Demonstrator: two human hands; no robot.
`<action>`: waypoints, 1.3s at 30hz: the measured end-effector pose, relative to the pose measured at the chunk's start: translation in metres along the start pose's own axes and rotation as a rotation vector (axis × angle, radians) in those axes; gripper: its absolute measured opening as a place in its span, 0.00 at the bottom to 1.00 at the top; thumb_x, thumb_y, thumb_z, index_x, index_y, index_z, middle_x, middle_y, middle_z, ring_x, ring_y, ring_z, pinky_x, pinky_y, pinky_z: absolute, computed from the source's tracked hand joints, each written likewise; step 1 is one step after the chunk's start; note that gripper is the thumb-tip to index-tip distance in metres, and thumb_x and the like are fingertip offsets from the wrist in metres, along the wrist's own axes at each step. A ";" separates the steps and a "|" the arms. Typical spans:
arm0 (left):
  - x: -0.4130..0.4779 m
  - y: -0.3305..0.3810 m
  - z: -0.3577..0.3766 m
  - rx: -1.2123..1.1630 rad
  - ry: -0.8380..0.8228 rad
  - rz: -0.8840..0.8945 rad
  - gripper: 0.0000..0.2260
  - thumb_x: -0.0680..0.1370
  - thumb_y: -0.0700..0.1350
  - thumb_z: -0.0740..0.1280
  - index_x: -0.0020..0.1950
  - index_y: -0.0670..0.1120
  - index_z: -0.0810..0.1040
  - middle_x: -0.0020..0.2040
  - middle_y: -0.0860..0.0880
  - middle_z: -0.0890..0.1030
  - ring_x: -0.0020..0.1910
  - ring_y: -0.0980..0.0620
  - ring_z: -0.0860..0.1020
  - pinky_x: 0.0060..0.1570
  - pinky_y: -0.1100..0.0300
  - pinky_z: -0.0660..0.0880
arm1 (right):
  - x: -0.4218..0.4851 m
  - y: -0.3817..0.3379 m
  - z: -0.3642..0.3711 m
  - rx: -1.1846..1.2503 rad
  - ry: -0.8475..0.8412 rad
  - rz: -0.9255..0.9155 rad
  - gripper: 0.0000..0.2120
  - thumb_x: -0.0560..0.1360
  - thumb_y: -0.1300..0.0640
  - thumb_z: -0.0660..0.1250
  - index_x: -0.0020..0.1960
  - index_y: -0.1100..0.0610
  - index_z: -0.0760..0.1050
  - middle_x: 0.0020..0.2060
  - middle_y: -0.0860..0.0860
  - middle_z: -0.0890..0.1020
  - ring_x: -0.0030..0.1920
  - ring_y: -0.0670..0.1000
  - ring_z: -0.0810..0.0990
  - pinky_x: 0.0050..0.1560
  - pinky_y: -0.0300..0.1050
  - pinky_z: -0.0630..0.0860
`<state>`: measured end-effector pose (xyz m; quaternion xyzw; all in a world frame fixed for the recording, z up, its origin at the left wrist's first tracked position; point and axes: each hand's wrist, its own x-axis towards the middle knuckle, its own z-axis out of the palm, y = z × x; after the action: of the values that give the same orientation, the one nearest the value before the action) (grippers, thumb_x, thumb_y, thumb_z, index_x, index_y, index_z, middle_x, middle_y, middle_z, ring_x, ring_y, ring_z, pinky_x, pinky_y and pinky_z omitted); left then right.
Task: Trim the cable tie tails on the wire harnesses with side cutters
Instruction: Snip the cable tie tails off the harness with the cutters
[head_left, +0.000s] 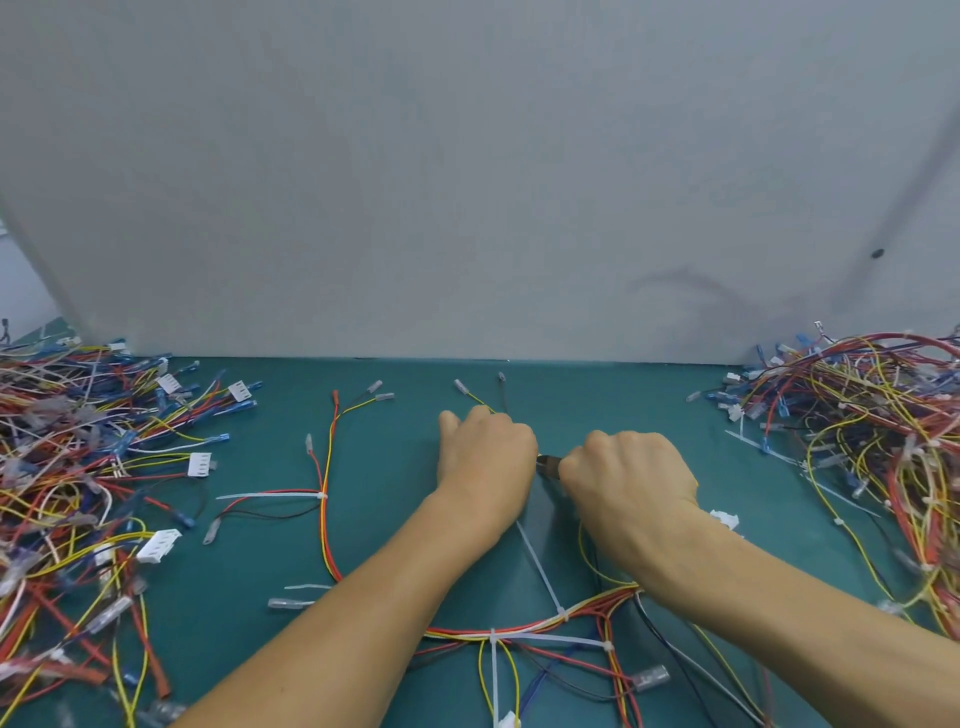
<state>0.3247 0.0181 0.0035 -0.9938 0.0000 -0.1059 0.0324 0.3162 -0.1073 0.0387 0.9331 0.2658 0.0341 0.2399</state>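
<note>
Two-handed, left hand (485, 457) clutching thin wires (475, 397), right hand (628, 478) gripping dark cutters (548, 464)

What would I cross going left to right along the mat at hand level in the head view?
In order: left harness pile → loose harness with an untrimmed tie → left hand → side cutters, tip only → right hand → right harness pile.
</note>
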 end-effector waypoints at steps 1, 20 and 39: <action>0.000 0.001 -0.001 0.015 -0.006 0.017 0.13 0.75 0.38 0.63 0.34 0.49 0.65 0.44 0.50 0.75 0.50 0.47 0.70 0.43 0.53 0.57 | -0.001 0.001 0.000 0.002 0.003 -0.003 0.16 0.76 0.67 0.60 0.61 0.55 0.75 0.56 0.53 0.78 0.56 0.59 0.79 0.39 0.46 0.68; -0.065 -0.018 -0.025 -1.390 -0.044 -0.412 0.12 0.81 0.49 0.61 0.40 0.46 0.68 0.31 0.50 0.71 0.23 0.55 0.61 0.27 0.61 0.60 | -0.083 0.053 -0.006 0.918 0.118 0.236 0.20 0.66 0.40 0.70 0.46 0.49 0.64 0.36 0.45 0.76 0.37 0.42 0.73 0.31 0.37 0.64; -0.094 0.019 -0.014 -1.150 -0.242 -0.386 0.07 0.72 0.42 0.73 0.39 0.40 0.80 0.31 0.49 0.77 0.31 0.49 0.73 0.36 0.59 0.69 | -0.094 0.062 0.021 0.797 -0.203 -0.037 0.20 0.62 0.37 0.72 0.50 0.46 0.79 0.40 0.47 0.81 0.43 0.45 0.76 0.46 0.48 0.78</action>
<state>0.2305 -0.0015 -0.0042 -0.8392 -0.1265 0.0205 -0.5285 0.2690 -0.2105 0.0553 0.9466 0.2501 -0.1680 -0.1147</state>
